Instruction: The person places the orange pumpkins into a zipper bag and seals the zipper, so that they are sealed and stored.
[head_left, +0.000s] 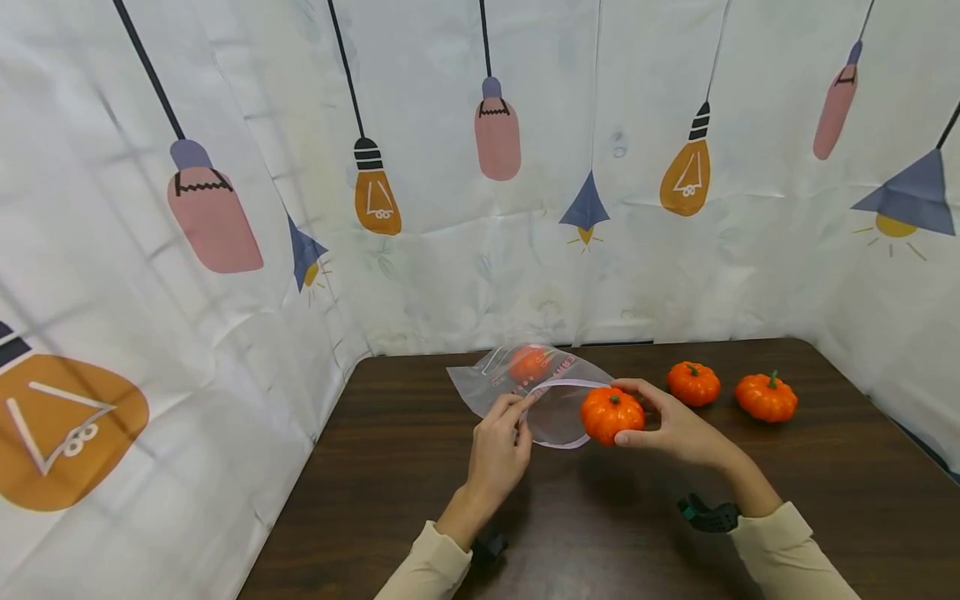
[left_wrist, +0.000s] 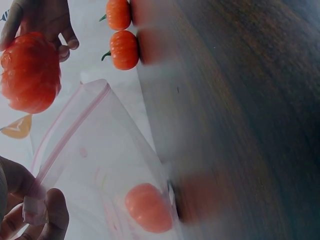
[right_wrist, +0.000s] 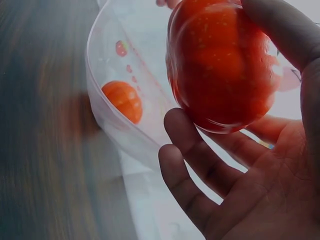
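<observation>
While the left hand [head_left: 498,446] pinches the rim of a clear plastic bag [head_left: 480,390], its pinkish print [head_left: 567,365] illegible, the right hand [head_left: 678,429] grips a glossy, ribbed pumpkin [head_left: 611,415] at the mouth; a second pumpkin [head_left: 529,364] lies inside.

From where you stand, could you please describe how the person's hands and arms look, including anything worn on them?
The left hand and right hand are gloveless. The left sleeve and right sleeve are plain pale cream. A dark band with a small green patch shows at the right wrist; a dark piece shows by the left, its details unclear.
</observation>
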